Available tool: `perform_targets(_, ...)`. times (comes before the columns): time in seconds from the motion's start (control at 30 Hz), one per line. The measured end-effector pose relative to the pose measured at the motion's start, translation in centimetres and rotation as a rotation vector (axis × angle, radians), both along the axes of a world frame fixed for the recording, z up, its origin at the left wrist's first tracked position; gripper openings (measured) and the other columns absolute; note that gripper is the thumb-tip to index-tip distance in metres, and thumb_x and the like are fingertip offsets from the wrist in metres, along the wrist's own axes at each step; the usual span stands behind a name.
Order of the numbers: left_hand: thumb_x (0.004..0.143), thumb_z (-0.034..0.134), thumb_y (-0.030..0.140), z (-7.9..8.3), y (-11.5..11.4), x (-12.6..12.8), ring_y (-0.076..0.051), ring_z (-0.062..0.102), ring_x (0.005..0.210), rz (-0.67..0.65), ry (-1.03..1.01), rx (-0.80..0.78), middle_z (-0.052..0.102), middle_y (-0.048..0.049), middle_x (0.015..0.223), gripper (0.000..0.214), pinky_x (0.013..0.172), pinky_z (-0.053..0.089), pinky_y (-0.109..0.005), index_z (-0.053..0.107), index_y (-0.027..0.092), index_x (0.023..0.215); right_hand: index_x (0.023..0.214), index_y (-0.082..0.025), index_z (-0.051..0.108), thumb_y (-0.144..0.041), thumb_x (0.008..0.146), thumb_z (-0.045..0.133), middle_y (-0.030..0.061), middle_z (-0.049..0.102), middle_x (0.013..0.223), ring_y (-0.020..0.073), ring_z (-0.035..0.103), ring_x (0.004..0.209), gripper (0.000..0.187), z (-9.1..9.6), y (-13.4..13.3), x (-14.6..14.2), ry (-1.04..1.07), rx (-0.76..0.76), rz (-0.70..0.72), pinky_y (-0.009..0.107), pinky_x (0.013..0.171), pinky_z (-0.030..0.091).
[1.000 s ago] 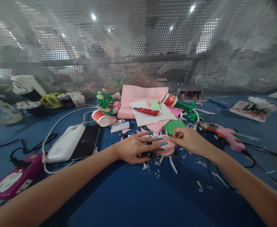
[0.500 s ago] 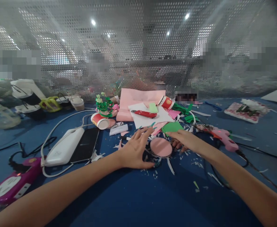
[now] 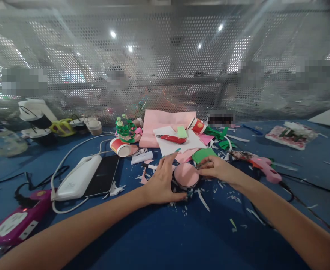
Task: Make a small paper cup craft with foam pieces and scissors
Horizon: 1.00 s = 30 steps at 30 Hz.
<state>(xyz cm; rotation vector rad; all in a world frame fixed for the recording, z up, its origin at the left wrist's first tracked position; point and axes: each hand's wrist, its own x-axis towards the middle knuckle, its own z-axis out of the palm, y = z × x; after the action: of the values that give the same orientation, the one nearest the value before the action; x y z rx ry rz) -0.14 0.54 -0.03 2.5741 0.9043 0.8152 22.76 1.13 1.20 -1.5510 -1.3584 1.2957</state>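
A round pink paper disc (image 3: 186, 174) with a dark rim lies on the blue table between my hands. My left hand (image 3: 161, 183) curves along the disc's left side, its thumb and fingers spread wide apart. At the right edge of the disc, my right hand (image 3: 213, 168) has its fingers bent in and pinched on the rim. Just behind are a green paper piece (image 3: 203, 155) and a white sheet (image 3: 194, 140), on which rests a red utility knife (image 3: 173, 139). White paper scraps (image 3: 203, 200) are scattered around the disc.
On the left lie a phone (image 3: 103, 175), a white power bank (image 3: 77, 178) and a purple power strip (image 3: 21, 217) with cables. A pink glue gun (image 3: 264, 168) lies at right. Paper cups (image 3: 120, 147) and a green paper plant (image 3: 125, 129) stand behind, before a perforated metal screen (image 3: 165, 56).
The pink disc has shifted left, closer to my left hand. My right hand has moved left with it, its fingers now at the rim. The view has tilted up slightly.
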Motion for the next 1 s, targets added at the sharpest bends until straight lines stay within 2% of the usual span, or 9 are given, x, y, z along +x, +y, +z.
perform_targets(0.17,0.071,0.068,0.041,0.2,0.5,-0.4,-0.036,0.025,0.135,0.030,-0.243,-0.234,0.022,-0.0215,0.146,0.100,0.106,0.027,-0.059,0.003,0.020,0.144,0.084,-0.020,0.051,-0.020,0.058,0.075,0.0011,0.068,0.074,0.0177,0.066,0.070,0.036,0.3,0.0,-0.1,0.107,0.096,-0.012,0.034,0.070,0.054)
perform_targets(0.27,0.074,0.067,0.040,0.1,1.0,-0.4,-0.036,0.033,0.132,0.023,-0.370,-0.444,0.033,-0.0206,0.143,0.095,0.103,0.032,-0.057,0.006,0.023,0.144,0.087,-0.019,0.052,-0.024,0.060,0.075,0.0037,0.069,0.080,0.0199,0.067,0.075,0.036,0.1,0.0,0.1,0.116,0.148,0.022,0.037,0.072,0.054)
perform_targets(0.4,0.072,0.070,0.037,-0.3,1.3,0.1,-0.029,0.054,0.112,0.032,-0.495,-0.689,0.053,-0.0166,0.126,0.088,0.089,0.047,-0.045,0.018,0.024,0.142,0.090,-0.019,0.053,-0.027,0.061,0.075,0.0061,0.069,0.086,0.0211,0.067,0.082,0.037,-0.2,0.0,0.0,0.134,0.176,0.028,0.039,0.077,0.053)
perform_targets(0.5,0.073,0.069,0.038,-0.4,1.4,0.4,-0.021,0.063,0.085,0.059,-0.544,-0.725,0.064,-0.0076,0.095,0.075,0.071,0.052,-0.034,0.033,0.020,0.136,0.089,-0.018,0.054,-0.031,0.059,0.076,0.0066,0.068,0.085,0.0213,0.066,0.083,0.040,-0.2,-0.3,-0.4,0.172,0.231,0.002,0.037,0.076,0.053)
perform_targets(0.57,0.074,0.068,0.040,-0.2,1.3,0.6,-0.016,0.061,0.068,0.070,-0.555,-0.724,0.062,-0.0014,0.076,0.066,0.060,0.049,-0.028,0.041,0.018,0.131,0.089,-0.018,0.054,-0.035,0.058,0.077,0.0070,0.068,0.086,0.0216,0.065,0.084,0.042,-0.1,-0.4,-0.6,0.194,0.269,-0.004,0.036,0.075,0.052)
perform_targets(0.63,0.073,0.069,0.040,0.1,1.2,0.7,-0.013,0.058,0.060,0.072,-0.596,-0.738,0.059,0.0017,0.068,0.064,0.055,0.046,-0.024,0.044,0.016,0.127,0.089,-0.018,0.054,-0.039,0.058,0.077,0.0079,0.067,0.090,0.0221,0.063,0.088,0.045,0.0,-0.6,-0.8,0.194,0.301,0.001,0.036,0.076,0.052)
perform_targets(0.73,0.068,0.074,0.039,0.8,1.1,0.9,-0.011,0.057,0.061,0.049,-0.684,-0.794,0.062,-0.0002,0.071,0.064,0.056,0.045,-0.023,0.049,0.013,0.121,0.090,-0.019,0.053,-0.045,0.059,0.077,0.0084,0.065,0.095,0.0224,0.062,0.090,0.047,0.1,-0.7,-0.9,0.128,0.349,0.039,0.034,0.075,0.052)
perform_targets(0.9,0.059,0.079,0.043,0.9,1.2,1.0,-0.013,0.060,0.067,0.008,-0.770,-0.886,0.068,-0.0045,0.082,0.058,0.063,0.048,-0.025,0.060,0.013,0.106,0.088,-0.019,0.055,-0.047,0.065,0.074,0.0049,0.063,0.085,0.0189,0.060,0.075,0.041,-0.1,-1.0,-1.5,-0.053,0.449,0.194,0.030,0.066,0.050)
perform_targets(1.0,0.057,0.081,0.042,0.6,1.3,1.0,-0.012,0.060,0.065,0.033,-0.792,-0.891,0.069,-0.0039,0.081,0.054,0.061,0.046,-0.023,0.062,0.014,0.099,0.078,-0.018,0.056,-0.048,0.068,0.071,0.0027,0.060,0.074,0.0178,0.057,0.068,0.035,-0.4,-1.2,-1.9,-0.136,0.465,0.169,0.028,0.059,0.046)
